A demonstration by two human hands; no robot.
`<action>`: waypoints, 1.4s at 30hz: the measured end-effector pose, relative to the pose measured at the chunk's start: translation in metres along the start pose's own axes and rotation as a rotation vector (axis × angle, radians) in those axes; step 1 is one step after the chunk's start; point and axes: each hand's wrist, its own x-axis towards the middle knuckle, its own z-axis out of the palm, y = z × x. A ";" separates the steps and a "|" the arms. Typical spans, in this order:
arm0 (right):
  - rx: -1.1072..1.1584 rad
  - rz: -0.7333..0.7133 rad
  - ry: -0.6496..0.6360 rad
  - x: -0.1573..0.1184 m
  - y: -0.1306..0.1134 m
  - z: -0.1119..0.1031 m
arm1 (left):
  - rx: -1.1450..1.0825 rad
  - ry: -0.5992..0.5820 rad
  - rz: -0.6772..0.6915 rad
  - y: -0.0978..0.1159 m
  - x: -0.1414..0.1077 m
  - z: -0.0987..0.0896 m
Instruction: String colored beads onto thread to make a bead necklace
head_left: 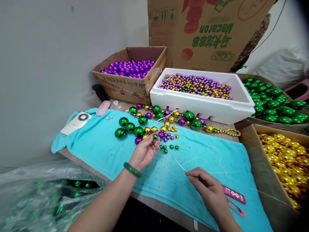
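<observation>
My left hand (pixel 146 151), with a green bangle at its wrist, pinches a small green bead (pixel 154 136) between its fingertips. A whitish band (pixel 157 143) shows at one finger. My right hand (pixel 207 187) grips the lower end of a long thin needle (pixel 177 162), which slants up to the left toward the bead. Whether its tip is inside the bead I cannot tell. Around my left hand lie large green balls (pixel 129 127), gold beads (pixel 163 129) and small purple beads (pixel 168 136). A pale thread (pixel 218 158) loops over the turquoise towel (pixel 193 183).
Behind the towel, a finished-looking bead string (pixel 189 116) lies along a white foam box (pixel 200 108) of mixed beads. A carton of purple balls (pixel 130 87) stands back left. Gold (pixel 287 158) and green balls (pixel 270 103) fill containers at right. A pink-labelled packet (pixel 234 194) lies beside my right hand.
</observation>
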 end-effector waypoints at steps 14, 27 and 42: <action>-0.050 -0.071 -0.028 0.001 0.001 -0.007 | -0.003 -0.065 0.056 0.004 -0.004 -0.001; -0.047 -0.078 -0.041 0.003 -0.002 -0.011 | 0.229 -0.093 0.136 0.009 -0.006 -0.005; 0.240 0.178 0.059 0.009 0.017 0.008 | 1.912 0.260 0.753 0.022 -0.009 -0.038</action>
